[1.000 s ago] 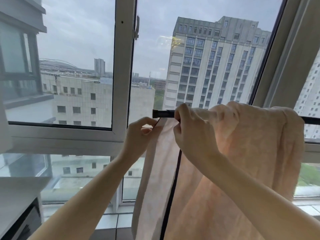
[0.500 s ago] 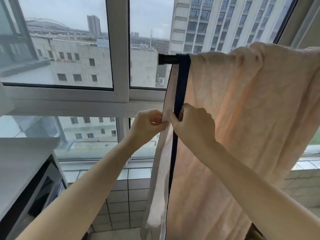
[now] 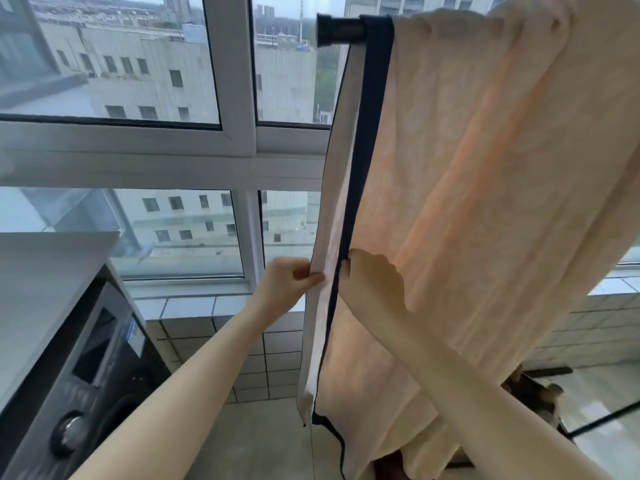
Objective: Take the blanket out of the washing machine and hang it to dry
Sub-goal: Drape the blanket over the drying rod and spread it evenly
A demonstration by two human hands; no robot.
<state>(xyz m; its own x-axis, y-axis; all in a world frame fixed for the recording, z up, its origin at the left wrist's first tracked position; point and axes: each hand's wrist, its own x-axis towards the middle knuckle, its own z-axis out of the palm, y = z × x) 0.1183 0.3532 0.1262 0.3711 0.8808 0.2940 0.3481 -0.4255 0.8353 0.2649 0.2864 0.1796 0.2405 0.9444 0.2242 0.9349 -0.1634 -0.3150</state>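
Grey daylight is coming through a white-framed window (image 3: 235,140) that is looking out on tall buildings, with a tiled wall (image 3: 277,351) running beneath it. From the head view, a peach blanket (image 3: 467,202) is hanging over a black rod (image 3: 341,30) at the top, draping down toward the floor (image 3: 249,441). Its dark trim (image 3: 372,116) is running down the left edge, beside a paler folded strip. The left hand (image 3: 287,282) is pinching that pale strip between thumb and curled fingers. Just beside it, the right hand (image 3: 374,282) is gripping the trimmed edge, its fingers curling behind the cloth. A dark washing machine (image 3: 86,375) is standing at the lower left, well apart from the blanket.
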